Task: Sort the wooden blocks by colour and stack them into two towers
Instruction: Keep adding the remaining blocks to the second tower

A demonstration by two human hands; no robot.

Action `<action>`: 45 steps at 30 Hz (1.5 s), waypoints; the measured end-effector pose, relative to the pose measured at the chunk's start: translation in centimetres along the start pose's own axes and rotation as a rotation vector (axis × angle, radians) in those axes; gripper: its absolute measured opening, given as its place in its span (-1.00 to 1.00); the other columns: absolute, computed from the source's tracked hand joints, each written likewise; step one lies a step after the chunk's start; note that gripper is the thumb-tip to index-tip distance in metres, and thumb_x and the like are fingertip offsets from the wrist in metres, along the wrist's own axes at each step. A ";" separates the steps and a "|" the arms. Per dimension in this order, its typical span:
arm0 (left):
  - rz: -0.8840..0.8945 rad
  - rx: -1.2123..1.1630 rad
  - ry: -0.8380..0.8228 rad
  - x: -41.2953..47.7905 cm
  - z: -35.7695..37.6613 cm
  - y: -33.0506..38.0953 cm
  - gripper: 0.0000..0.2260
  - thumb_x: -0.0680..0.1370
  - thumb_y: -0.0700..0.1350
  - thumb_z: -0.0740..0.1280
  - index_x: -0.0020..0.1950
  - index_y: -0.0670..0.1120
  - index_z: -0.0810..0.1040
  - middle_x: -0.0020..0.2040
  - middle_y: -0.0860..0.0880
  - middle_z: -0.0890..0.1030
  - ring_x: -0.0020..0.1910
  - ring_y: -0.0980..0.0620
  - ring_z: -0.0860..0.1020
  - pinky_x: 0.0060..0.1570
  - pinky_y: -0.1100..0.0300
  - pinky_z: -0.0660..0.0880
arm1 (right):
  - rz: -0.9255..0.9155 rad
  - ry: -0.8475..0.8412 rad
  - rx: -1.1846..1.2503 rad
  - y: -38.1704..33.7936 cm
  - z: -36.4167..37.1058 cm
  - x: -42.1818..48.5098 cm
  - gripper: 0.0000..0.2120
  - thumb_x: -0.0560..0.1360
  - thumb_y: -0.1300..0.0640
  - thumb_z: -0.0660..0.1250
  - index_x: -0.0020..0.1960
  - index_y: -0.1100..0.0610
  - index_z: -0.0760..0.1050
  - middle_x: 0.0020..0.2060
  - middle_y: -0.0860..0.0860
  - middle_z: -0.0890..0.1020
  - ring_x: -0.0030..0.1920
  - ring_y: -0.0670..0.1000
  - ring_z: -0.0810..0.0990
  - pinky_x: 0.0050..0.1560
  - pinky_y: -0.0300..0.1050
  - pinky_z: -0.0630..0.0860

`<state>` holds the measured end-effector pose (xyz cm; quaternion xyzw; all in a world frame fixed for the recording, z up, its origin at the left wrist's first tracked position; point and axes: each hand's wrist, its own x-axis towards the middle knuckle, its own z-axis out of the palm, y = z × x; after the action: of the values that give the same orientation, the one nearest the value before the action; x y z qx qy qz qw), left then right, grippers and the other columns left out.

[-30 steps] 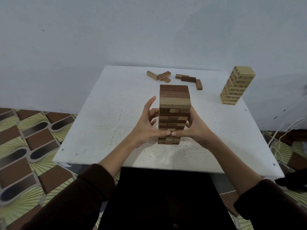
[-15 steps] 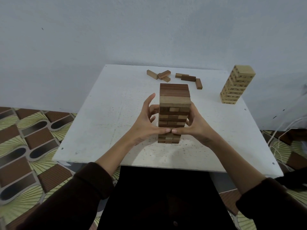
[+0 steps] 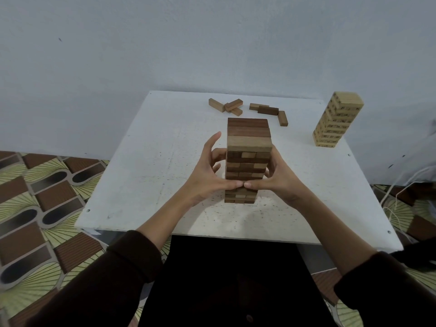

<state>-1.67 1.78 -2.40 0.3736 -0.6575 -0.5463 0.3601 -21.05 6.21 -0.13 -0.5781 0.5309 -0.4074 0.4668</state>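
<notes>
At the middle of the white desk [image 3: 146, 173], the left hand [image 3: 207, 175] wraps one side of the brown tower [image 3: 247, 147] and the right hand [image 3: 280, 182] the other, thumbs meeting in front. Its stiff, light blocks are probably loose and prone to sliding, so an even squeeze on opposite faces seems safest. Loose blocks [image 3: 250, 109] lie behind it, and the pale tower [image 3: 337, 119] stands far right.

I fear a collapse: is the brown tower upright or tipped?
Upright. The brown tower stands on the table, its sides vertical and its layers level.
</notes>
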 end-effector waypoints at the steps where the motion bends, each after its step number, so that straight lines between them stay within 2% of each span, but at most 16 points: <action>1: 0.001 0.000 0.002 0.0 0.0 0.0 0.00 0.22 -0.06 0.60 0.51 0.09 0.07 0.26 -0.03 0.52 0.34 0.02 0.43 0.41 -0.21 0.22 | 0.001 0.002 0.000 0.0 0.0 0.0 -0.16 0.17 0.12 0.57 0.27 -0.30 0.22 0.20 -0.18 0.48 0.30 -0.15 0.41 0.44 0.21 0.19; 5: -0.006 -0.007 -0.010 0.0 0.0 -0.1 0.01 0.23 -0.07 0.60 0.51 0.11 0.05 0.27 -0.03 0.51 0.33 0.00 0.44 0.40 -0.21 0.22 | 0.005 -0.011 0.003 0.2 -0.1 0.1 -0.13 0.17 0.12 0.58 0.32 -0.25 0.21 0.21 -0.15 0.49 0.30 -0.13 0.41 0.44 0.21 0.20; 11: -0.047 -0.007 -0.046 -0.4 0.1 -0.9 0.03 0.23 -0.10 0.59 0.52 0.11 0.02 0.29 -0.04 0.49 0.34 0.01 0.43 0.40 -0.21 0.24 | 0.036 -0.036 -0.016 1.4 0.1 -0.3 0.02 0.13 0.06 0.61 0.45 -0.09 0.13 0.28 -0.08 0.45 0.34 -0.08 0.38 0.45 0.20 0.17; 16: -0.061 -0.003 -0.046 -0.4 0.2 -1.3 0.01 0.23 -0.14 0.58 0.52 0.06 0.04 0.27 -0.07 0.50 0.30 0.04 0.47 0.39 -0.18 0.27 | 0.062 -0.018 -0.027 1.9 0.3 -0.2 -0.05 0.16 0.11 0.59 0.40 -0.15 0.15 0.24 -0.14 0.46 0.30 -0.15 0.40 0.46 0.16 0.18; 25: -0.076 0.002 -0.032 -0.2 0.2 -1.5 -0.01 0.25 -0.21 0.58 0.51 0.08 0.06 0.27 -0.03 0.50 0.30 0.08 0.46 0.40 -0.18 0.27 | 0.070 -0.010 0.008 2.1 0.3 0.0 -0.06 0.15 0.14 0.59 0.41 -0.07 0.18 0.23 -0.07 0.49 0.31 -0.08 0.42 0.45 0.19 0.19; 30: -0.081 -0.002 -0.040 -0.2 0.2 -1.6 -0.02 0.25 -0.23 0.57 0.51 0.05 0.07 0.26 -0.02 0.50 0.29 0.09 0.47 0.39 -0.19 0.27 | 0.061 -0.016 0.002 2.4 0.2 -0.1 -0.06 0.16 0.14 0.59 0.41 -0.10 0.18 0.24 -0.07 0.48 0.33 -0.07 0.40 0.45 0.18 0.19; 37: -0.080 0.013 -0.049 -0.3 0.4 -1.6 0.00 0.25 -0.23 0.57 0.52 0.04 0.04 0.25 -0.04 0.50 0.29 0.07 0.46 0.39 -0.17 0.28 | 0.052 -0.024 0.000 2.6 0.5 -0.1 -0.06 0.14 0.13 0.58 0.40 -0.06 0.19 0.23 -0.06 0.48 0.28 -0.10 0.44 0.34 -0.09 0.33; 45: -0.081 0.015 -0.047 -0.2 0.4 -1.7 0.01 0.25 -0.25 0.57 0.52 0.05 0.03 0.23 -0.02 0.52 0.27 0.09 0.48 0.37 -0.18 0.30 | 0.059 -0.027 0.007 2.6 0.5 0.1 -0.06 0.15 0.16 0.57 0.41 -0.04 0.18 0.20 -0.10 0.48 0.24 -0.17 0.44 0.16 -0.33 0.36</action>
<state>-1.77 1.87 -4.19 0.3896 -0.6542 -0.5641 0.3194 -21.15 6.15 -2.77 -0.5659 0.5400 -0.3874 0.4879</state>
